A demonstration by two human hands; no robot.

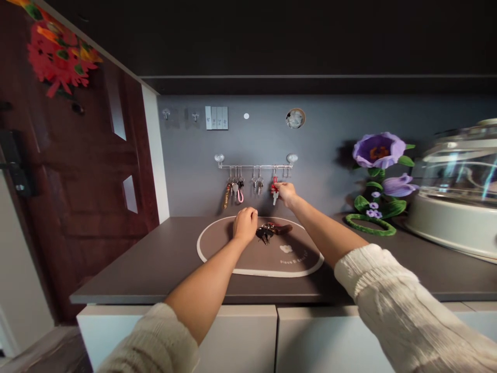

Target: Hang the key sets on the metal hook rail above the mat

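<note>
My right hand (286,194) pinches a red-tagged key (275,197) just below the clear hook rail (256,166) on the wall. The red part reaches up to one of the rail's right-hand hooks; whether it hangs freely there I cannot tell. My left hand (245,224) is curled closed low over the brown mat (221,254), and whatever its fingers may hold is hidden. Just right of it, a bunch of keys (266,233) with a dark brown fob (282,229) lies on the mat. Several key sets (235,187) hang along the rail's left half, one with a pink strap (240,195).
Purple artificial flowers (378,150) with a green ring base stand at right, beside a clear-topped white appliance (450,207). A dark cabinet (310,41) overhangs the counter (155,259). Switches (216,118) sit on the wall; a brown door (89,207) is at left.
</note>
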